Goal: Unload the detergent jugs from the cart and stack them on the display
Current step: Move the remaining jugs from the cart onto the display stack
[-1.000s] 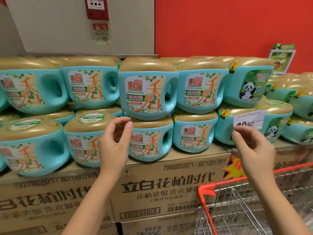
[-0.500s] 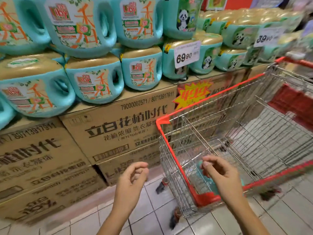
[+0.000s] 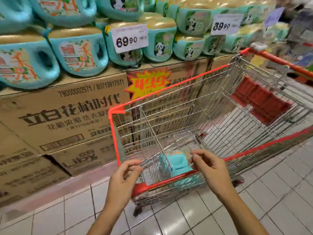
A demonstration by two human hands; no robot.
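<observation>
White tiles [image 3: 203,211] lie under the red-rimmed wire cart [image 3: 169,89], one teal jug [image 3: 176,162] in its near corner just below my left hand [image 3: 125,175] and right hand [image 3: 210,170], both loosely curled and empty, beside Liby cartons [image 3: 67,112] under tags [image 3: 130,38] reading 69.90 and 39.90.

I log: 69.90 price tag [image 3: 130,38] at 12 | 39.90 tag [image 3: 224,25] at 1 | starburst sign [image 3: 149,83] just above centre | tiled floor [image 3: 186,217] at 6
</observation>
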